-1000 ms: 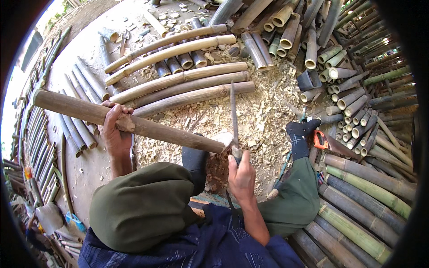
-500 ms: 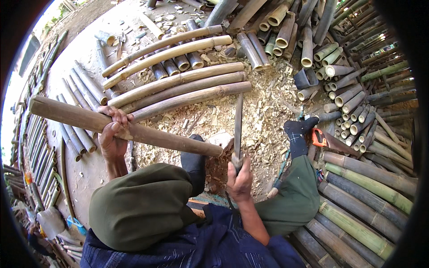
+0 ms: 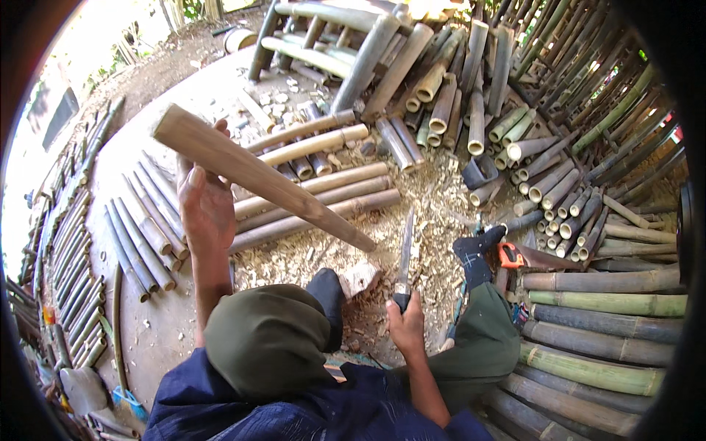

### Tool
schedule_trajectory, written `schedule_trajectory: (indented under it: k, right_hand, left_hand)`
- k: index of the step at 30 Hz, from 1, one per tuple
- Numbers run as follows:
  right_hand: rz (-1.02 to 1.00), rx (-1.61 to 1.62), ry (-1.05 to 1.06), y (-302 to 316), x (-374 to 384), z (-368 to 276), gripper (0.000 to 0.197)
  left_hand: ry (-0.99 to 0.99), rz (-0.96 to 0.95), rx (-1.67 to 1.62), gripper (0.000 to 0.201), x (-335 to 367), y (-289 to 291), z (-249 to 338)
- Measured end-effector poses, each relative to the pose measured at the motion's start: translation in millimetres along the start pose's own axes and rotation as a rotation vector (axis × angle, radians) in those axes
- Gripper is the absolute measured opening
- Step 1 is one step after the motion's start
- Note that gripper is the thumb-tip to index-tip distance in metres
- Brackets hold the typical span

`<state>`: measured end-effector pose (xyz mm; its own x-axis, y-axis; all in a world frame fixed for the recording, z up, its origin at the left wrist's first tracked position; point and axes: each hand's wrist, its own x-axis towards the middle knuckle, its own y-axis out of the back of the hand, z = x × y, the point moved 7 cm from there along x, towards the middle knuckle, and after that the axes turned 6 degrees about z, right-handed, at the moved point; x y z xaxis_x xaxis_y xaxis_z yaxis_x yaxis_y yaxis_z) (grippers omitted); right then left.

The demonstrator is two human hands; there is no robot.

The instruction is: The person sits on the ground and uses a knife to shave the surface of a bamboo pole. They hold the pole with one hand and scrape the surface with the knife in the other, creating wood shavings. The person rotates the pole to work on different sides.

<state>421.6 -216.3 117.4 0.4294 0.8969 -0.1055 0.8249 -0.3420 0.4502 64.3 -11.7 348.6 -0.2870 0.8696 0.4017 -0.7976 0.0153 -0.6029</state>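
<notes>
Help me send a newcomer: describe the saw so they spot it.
Find the row of thick bamboo poles at the lower right. Just beyond its far edge, beside the person's right foot, is the saw. Its bright orange handle sets it apart from the surrounding bamboo.

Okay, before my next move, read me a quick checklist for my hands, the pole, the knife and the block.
1. Right hand closed around the handle of the knife: ok.
2. Blade apart from the left hand: ok, it points away, well to the right.
3. Left hand firm on the bamboo pole: cannot tell, the pole hides part of the fingers.
4. Pole's lower end over the block: not ok, it shows just beyond it.
5. Left foot well away from the block: not ok, it's right beside it.
</notes>
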Motion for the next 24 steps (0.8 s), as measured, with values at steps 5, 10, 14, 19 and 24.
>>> schedule_trajectory:
  k: [5,10,14,19,24]
  right_hand:
    - [-0.024,0.01,0.08,39,-40,-65,0.015]
    - [-0.035,-0.034,0.194,80,-62,-174,0.019]
    - [-0.019,0.025,0.347,120,-90,-278,0.026]
    - [0.181,0.19,0.64,147,-128,-329,0.034]
    - [-0.14,-0.625,0.068,94,-72,-113,0.035]
  left_hand:
    - [-0.032,0.056,0.265,0.049,4,-40,44]
    - [-0.028,-0.142,0.373,0.063,-37,-121,94]
    - [-0.004,-0.27,0.359,0.07,-64,-160,108]
    - [-0.076,-0.367,0.375,0.07,-87,-188,118]
    - [-0.076,-0.358,0.481,0.065,-94,-201,129]
